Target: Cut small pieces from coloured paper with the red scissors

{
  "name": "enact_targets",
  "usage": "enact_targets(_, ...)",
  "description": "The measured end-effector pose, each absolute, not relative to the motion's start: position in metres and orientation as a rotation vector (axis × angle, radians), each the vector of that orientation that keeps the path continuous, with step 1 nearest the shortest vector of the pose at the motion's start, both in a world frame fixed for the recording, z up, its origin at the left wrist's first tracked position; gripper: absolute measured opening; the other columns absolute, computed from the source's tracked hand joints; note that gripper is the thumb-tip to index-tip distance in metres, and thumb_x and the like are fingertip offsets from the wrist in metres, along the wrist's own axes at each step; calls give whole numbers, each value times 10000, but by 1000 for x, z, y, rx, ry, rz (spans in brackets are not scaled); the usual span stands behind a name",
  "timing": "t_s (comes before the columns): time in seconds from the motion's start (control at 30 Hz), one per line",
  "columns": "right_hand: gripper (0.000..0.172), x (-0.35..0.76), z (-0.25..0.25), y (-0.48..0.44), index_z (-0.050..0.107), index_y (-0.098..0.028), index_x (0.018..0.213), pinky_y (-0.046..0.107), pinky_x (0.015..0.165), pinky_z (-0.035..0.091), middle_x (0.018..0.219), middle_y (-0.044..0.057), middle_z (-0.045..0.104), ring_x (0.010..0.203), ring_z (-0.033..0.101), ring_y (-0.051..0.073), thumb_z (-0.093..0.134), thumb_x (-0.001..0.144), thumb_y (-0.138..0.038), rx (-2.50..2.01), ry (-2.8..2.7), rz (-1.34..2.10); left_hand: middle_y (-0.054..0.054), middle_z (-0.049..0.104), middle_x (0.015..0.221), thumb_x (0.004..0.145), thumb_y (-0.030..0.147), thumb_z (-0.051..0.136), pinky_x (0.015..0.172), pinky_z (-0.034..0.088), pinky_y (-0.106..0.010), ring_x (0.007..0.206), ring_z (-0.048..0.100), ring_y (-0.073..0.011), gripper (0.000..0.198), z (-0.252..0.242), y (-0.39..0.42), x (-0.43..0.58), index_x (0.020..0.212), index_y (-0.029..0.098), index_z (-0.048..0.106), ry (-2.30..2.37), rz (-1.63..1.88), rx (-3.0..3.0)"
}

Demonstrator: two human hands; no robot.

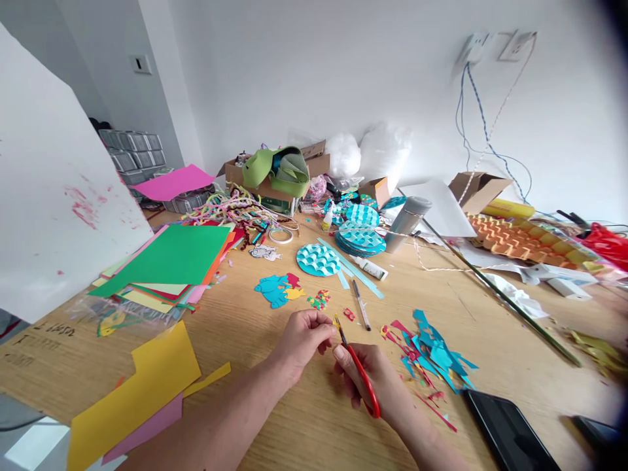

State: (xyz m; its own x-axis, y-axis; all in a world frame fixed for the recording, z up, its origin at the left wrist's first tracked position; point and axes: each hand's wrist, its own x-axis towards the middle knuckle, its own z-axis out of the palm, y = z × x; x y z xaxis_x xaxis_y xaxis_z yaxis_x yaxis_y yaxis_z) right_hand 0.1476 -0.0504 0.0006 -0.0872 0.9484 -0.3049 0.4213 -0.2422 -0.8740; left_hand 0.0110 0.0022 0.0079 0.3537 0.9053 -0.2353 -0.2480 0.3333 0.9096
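Observation:
My right hand (375,379) is closed round red-handled scissors (360,374), whose blades point up and to the left. At the blade tips my left hand (307,337) pinches a tiny yellow paper scrap (336,320). Both hands hover just above the wooden table (255,333). Beyond them lie a blue paper fish with red and yellow parts (277,289), small coloured cut bits (320,299) and a pencil (362,305). Blue and red paper offcuts (432,353) lie to the right of my right hand.
A stack of coloured paper with a green sheet on top (171,258) lies at left, yellow sheets (142,386) at front left. Blue wave-patterned discs (318,260), a glue tube (369,267), a grey bottle (407,222), boxes and a long green stick (500,294) lie behind. A dark tablet (507,432) lies at front right.

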Motion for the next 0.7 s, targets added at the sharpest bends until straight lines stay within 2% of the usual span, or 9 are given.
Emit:
enact_targets(0.27,586,150,3,-52,614,-113,757,169,338,283,429,-9,548,332,516,104,514,789,-689,-1625,-1467,1385,39,507,497,588,273,652,503,324,-238,472,427,-75,163,8,2,10,614,152,546,878,878,945)
enact_targets(0.7,633,150,12,-54,664,-129,801,204,325,295,417,9,549,331,527,142,503,750,-739,-1619,-1466,1419,29,530,491,584,279,665,478,306,-217,467,437,-67,171,7,4,8,613,146,561,862,829,888)
